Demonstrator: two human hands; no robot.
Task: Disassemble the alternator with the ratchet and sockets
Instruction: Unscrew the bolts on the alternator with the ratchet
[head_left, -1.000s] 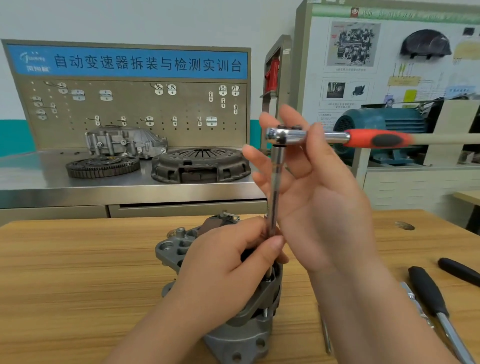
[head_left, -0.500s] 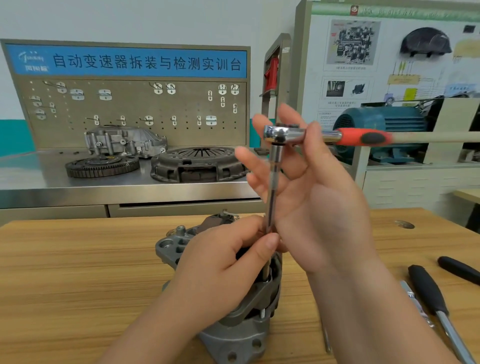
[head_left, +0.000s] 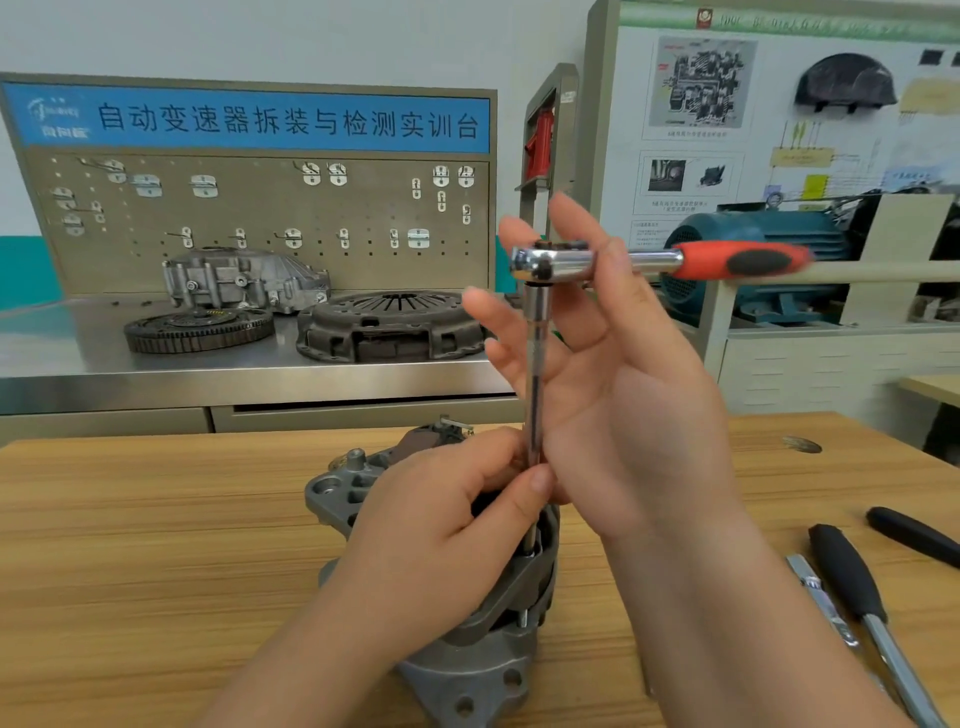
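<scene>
The grey alternator (head_left: 467, 670) stands on the wooden table (head_left: 156, 545) in front of me. A long extension bar (head_left: 534, 384) rises straight up from its top edge to the chrome head of the ratchet (head_left: 550, 262). The ratchet's red and black handle points right. My left hand (head_left: 441, 535) lies over the top of the alternator, and its thumb and fingers pinch the bar low down. My right hand (head_left: 618, 395) is up at the ratchet head, thumb across the front of the neck and fingers spread behind it. The socket end is hidden by my left hand.
Two black-handled tools (head_left: 852, 587) (head_left: 914, 535) and a bare metal tool (head_left: 821, 597) lie on the table at the right. Behind, a steel bench carries a clutch cover (head_left: 389, 325), a ring gear (head_left: 197, 330) and a housing (head_left: 244, 280). A blue motor (head_left: 769, 228) stands at the right.
Both hands keep the same hold. The ratchet handle has shifted only slightly and the bar stays upright on the alternator.
</scene>
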